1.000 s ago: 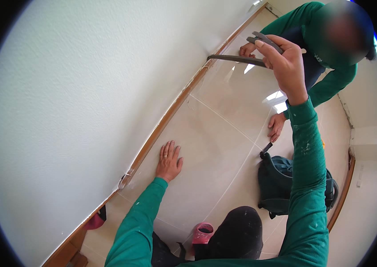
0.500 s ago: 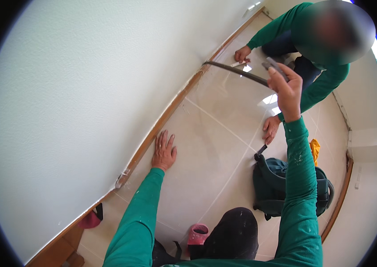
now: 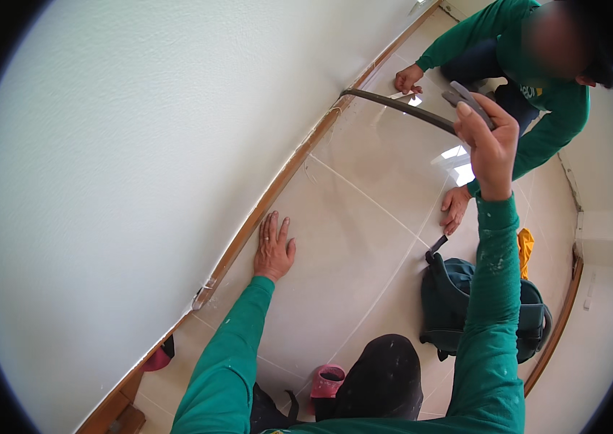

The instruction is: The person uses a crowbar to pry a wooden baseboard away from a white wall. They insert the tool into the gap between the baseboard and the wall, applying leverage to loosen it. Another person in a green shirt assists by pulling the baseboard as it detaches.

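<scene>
Left hand (image 3: pixel 274 253) is lying palm down, fingers pointing forward; right hand (image 3: pixel 493 148) is gripping, sitting farther forward, fingers lying bent.

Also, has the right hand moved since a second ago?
Yes. Judged against the wooden baseboard, the right hand has shifted rightward and back toward the wearer, while the dark bar keeps its tip at the baseboard.

Dark, bent bar (image 3: pixel 400 108), tip at the brown wooden baseboard (image 3: pixel 286 173)
</scene>
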{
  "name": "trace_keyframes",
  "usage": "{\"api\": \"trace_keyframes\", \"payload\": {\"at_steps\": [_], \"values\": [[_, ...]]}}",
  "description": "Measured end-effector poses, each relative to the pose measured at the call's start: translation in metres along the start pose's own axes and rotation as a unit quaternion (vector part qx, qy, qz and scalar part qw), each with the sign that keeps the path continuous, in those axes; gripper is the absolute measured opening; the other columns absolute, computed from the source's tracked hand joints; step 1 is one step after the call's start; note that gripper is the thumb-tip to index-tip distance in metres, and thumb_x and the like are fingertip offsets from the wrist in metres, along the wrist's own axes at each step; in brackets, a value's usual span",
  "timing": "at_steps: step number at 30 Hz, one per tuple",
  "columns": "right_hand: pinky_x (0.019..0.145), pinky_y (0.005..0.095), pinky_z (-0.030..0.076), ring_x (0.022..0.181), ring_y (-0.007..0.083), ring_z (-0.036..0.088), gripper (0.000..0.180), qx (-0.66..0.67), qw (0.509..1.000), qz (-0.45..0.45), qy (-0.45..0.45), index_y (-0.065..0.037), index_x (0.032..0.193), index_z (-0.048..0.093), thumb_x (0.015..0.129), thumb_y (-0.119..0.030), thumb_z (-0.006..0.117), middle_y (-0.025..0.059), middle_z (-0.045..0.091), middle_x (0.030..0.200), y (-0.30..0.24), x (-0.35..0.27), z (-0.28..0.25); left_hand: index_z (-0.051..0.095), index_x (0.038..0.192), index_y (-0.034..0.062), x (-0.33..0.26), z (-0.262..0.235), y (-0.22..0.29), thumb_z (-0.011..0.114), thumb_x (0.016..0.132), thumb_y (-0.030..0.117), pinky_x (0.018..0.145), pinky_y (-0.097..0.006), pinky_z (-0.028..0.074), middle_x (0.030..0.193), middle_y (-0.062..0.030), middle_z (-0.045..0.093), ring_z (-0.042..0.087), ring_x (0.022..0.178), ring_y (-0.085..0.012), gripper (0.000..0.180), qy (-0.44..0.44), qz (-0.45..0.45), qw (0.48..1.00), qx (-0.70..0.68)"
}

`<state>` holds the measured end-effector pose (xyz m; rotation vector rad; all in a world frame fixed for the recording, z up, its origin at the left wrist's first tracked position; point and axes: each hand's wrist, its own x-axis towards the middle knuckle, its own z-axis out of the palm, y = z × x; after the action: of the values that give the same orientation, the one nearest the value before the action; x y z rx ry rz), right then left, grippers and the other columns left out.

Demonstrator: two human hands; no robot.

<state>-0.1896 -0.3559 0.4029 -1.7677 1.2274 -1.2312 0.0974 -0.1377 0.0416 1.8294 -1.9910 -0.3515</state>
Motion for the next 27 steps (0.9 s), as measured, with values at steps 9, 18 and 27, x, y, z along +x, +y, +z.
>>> {"api": "trace_keyframes", "payload": {"at_steps": [9,18,27], "values": [[0.052,0.025,0.035,0.059,0.0045,0.046,0.032,-0.114,0.99,-0.034,-0.077,0.003,0.091,0.073,0.091,-0.028,0.071,-0.004,0.053,0.063,-0.029,0.052,0.014,0.041,0.153,0.0046,0.004,-0.004,0.001,0.057,0.1,0.027,0.127,-0.054,0.02,0.162,-0.023,0.031,0.027,0.152,-0.0409,0.06,-0.043,0.001,0.999,-0.001],[0.053,0.035,0.036,0.056,0.0141,0.041,0.035,-0.164,0.981,-0.026,-0.096,0.002,0.079,0.059,0.09,-0.028,0.075,0.0072,0.047,0.059,-0.04,0.055,0.016,0.046,0.146,-0.0031,0.123,-0.027,0.128,0.037,0.111,0.046,0.096,-0.049,0.054,0.129,-0.0233,0.063,0.064,0.116,-0.0401,0.062,-0.124,-0.338,0.721,-0.592],[0.054,0.0345,0.038,0.057,0.0161,0.042,0.031,-0.181,0.976,-0.025,-0.121,0.002,0.083,0.062,0.089,-0.026,0.075,0.0117,0.048,0.061,-0.052,0.077,0.023,0.042,0.139,-0.0108,0.348,-0.152,0.244,0.022,0.11,0.047,0.102,-0.054,0.054,0.131,-0.0289,0.056,0.063,0.115,-0.0422,0.068,0.037,-0.273,0.236,-0.932]]}}
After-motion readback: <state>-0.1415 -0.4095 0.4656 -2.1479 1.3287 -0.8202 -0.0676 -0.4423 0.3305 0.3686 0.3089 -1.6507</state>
